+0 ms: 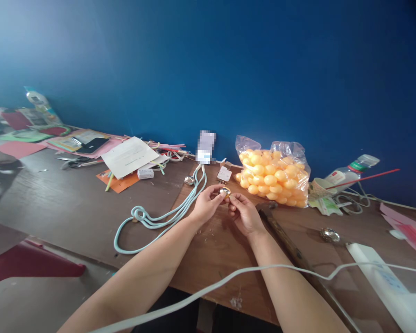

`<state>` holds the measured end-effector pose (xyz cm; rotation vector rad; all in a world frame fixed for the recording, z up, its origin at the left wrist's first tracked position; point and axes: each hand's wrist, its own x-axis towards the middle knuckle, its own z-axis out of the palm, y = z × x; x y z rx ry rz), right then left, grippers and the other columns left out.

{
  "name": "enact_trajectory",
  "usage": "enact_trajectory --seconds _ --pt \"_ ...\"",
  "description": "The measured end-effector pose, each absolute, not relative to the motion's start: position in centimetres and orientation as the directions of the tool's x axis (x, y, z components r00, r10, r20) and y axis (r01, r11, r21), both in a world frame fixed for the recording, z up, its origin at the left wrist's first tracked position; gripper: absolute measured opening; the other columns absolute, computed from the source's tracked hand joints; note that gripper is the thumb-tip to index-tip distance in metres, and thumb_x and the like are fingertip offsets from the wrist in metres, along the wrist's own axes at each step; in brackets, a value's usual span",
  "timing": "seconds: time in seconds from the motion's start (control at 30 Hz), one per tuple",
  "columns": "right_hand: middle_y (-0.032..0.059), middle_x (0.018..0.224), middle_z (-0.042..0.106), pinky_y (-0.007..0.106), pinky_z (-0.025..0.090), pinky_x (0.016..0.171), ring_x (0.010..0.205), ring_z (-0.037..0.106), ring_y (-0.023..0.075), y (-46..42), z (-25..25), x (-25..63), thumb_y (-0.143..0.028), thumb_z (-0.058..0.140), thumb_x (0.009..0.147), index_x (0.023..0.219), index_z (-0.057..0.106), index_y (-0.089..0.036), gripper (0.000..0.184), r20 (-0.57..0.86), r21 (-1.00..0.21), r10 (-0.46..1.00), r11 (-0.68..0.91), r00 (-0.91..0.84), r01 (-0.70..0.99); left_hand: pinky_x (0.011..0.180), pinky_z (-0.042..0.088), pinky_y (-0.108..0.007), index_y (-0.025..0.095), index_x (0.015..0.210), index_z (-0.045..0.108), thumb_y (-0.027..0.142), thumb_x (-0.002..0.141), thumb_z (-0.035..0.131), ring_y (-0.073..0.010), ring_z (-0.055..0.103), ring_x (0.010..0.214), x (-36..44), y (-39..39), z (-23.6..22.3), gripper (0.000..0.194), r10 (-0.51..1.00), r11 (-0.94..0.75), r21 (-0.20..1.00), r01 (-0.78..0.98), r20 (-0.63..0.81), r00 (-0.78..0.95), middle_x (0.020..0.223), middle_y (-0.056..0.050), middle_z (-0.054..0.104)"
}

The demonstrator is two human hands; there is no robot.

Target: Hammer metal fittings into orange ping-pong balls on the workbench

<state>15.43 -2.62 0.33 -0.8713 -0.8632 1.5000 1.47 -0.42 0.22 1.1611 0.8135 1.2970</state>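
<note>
A small, shiny silver and gold rounded piece (225, 190) is held up just above the wooden board (194, 259). My left hand (209, 203) pinches it between thumb and fingers from the left. From the right, the closed fingertips of my right hand (245, 213) meet its edge. Which fine part each fingertip presses is too small to tell. Beyond my hands sits a small white card (224, 173) with tiny metal bits in front. Another shiny metallic ball (189, 180) lies to the left, beside a looped light-blue cord (152, 223).
A clear bag of yellow-orange balls (272, 178) leans on the blue wall. A hammer (287, 240) lies right of my right forearm. Further right are a shiny ball (330, 235), a power strip (377, 268) and a bottle (353, 173). A white cable (229, 277) crosses before my forearms. Scissors (79, 162) lie left.
</note>
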Motion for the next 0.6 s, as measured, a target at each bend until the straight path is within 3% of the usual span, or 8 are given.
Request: enact_trajectory --seconds 0.6 --pt "-0.0015 0.074 0.063 0.014 0.037 0.045 0.055 0.042 0.0046 -2.52 0.23 15.24 -0.032 0.080 0.068 0.075 0.067 -0.019 0.019 -0.050 -0.883 0.997 -0.071 -0.057 -0.464 0.078 0.056 -0.030 0.011 0.110 0.062 0.028 0.081 0.067 -0.0165 0.067 0.086 1.55 -0.27 0.03 0.034 0.973 -0.160 0.958 -0.238 0.194 0.127 0.100 -0.011 0.069"
